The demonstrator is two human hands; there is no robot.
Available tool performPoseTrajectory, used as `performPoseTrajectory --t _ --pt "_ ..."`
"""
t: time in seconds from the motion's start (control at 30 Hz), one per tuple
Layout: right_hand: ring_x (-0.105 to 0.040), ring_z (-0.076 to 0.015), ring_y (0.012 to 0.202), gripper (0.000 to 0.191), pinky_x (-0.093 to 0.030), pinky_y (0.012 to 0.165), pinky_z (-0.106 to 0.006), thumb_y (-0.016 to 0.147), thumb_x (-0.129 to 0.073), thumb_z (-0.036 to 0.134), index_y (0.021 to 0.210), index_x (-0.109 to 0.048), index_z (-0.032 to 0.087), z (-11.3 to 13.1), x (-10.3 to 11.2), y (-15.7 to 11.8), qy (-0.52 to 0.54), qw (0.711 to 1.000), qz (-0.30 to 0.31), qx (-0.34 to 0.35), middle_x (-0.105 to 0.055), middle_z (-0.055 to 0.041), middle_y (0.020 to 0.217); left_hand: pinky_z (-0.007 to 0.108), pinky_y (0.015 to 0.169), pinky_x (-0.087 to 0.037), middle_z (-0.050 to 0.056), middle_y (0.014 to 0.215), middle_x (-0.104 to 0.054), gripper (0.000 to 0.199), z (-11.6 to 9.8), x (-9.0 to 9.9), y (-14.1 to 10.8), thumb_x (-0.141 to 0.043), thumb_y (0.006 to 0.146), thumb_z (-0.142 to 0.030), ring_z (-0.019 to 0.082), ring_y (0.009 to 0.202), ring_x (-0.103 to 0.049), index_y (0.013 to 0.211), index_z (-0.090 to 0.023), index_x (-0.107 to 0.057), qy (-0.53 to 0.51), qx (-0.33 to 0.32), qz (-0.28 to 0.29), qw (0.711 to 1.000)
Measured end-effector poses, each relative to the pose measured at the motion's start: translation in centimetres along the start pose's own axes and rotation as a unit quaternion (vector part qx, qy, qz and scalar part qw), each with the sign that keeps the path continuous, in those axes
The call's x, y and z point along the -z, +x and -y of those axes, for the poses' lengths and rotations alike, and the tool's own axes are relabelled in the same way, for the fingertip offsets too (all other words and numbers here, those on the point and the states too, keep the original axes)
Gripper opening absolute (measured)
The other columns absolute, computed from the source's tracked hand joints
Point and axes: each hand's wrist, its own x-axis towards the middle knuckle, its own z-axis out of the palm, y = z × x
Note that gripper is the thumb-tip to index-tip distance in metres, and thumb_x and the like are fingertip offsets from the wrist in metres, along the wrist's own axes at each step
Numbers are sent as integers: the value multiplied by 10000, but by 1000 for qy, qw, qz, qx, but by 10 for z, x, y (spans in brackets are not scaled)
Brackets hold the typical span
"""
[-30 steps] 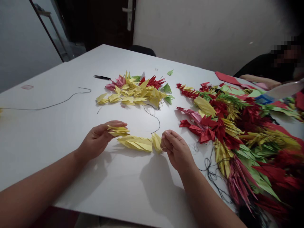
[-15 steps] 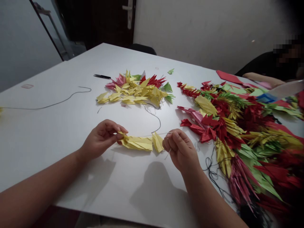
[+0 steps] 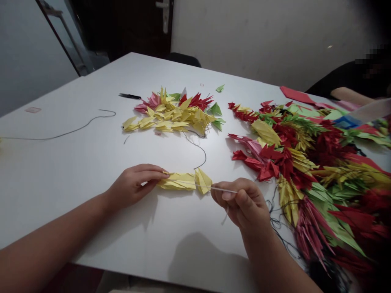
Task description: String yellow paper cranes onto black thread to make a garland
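Yellow folded-paper pieces lie in a row near the front of the white table, with one separate yellow piece at the right end. My left hand pinches the row's left end between thumb and fingers. A thin pale stick or needle is pinched in my right hand, and its line runs left across the yellow pieces. A short white thread end hangs below my right hand. A dark thread curves down to the separate piece.
A pile of yellow, red, pink and green folded paper sits mid-table beside a black-handled tool. A larger colourful heap with black threads fills the right side. Another person's forearm is behind it. Dark thread lies at left.
My right hand has moved right and down, and the pale stick now shows beyond its fingertips. My left hand's fingers have straightened over the row's end.
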Motion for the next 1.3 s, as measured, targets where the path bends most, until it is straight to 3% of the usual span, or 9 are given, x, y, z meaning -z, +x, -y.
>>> performPoseTrajectory --t 0.23,0.53,0.73,0.83,0.93,1.03,1.17,1.3 --pt "-270 -63 389 176 -242 403 -205 851 -538 352 784 -674 263 -1 4 2 -1 1000 -21 7 -232 79 417 175 757 -539 95 995 -680 274 0 -1 1 -534 823 -99 127 917 -639 1065 -173 -638 -9 4 20 1000" --pt "-190 -67 371 185 -253 442 -225 787 -602 442 712 -620 274 3 6 7 -11 990 -136 -38 -141 90 425 253 766 -542 111 993 -685 350 -5 -1 2 -528 802 -90 155 891 -645 1119 -211 -613 -38 -37 47 997" --pt "-224 -68 348 158 -241 429 -231 765 -641 414 725 -630 262 4 4 12 -11 985 -168 -22 -190 92 387 241 782 -509 101 1019 -669 381 -6 1 0 -509 793 -68 154 918 -622 1128 -220 -605 -89 6 87 992" --pt "-267 -74 373 119 -256 444 -230 794 -621 372 762 -638 259 5 3 14 -8 985 -171 -23 -243 83 377 219 701 -493 80 964 -663 358 -6 5 2 -486 789 -71 149 849 -611 1078 -228 -626 -153 61 83 983" --pt "-320 -83 388 127 -280 445 -228 796 -620 369 736 -621 257 7 4 15 -2 986 -167 -19 -296 74 372 199 618 -471 60 900 -643 308 -4 9 5 -474 786 -92 137 759 -598 977 -240 -667 -202 103 42 973" --pt "-415 -107 426 129 -353 465 -249 778 -629 406 760 -616 279 9 5 14 -18 988 -155 -17 -408 60 416 210 633 -479 57 891 -638 274 -2 12 7 -481 797 -137 149 773 -604 931 -252 -690 -214 125 30 968" --pt "-552 -146 582 123 -451 549 -304 774 -625 420 770 -637 297 15 -5 17 -43 992 -116 -3 -580 17 585 277 751 -482 61 885 -649 168 -5 9 7 -627 745 -242 182 819 -598 899 -237 -693 -157 114 39 980" --pt "-608 -174 804 140 -491 696 -361 794 -592 432 790 -651 305 35 -29 30 -85 994 -69 13 -649 -4 801 267 732 -471 51 777 -648 31 -13 4 9 -681 714 -202 165 764 -581 745 -206 -678 -120 99 33 987"
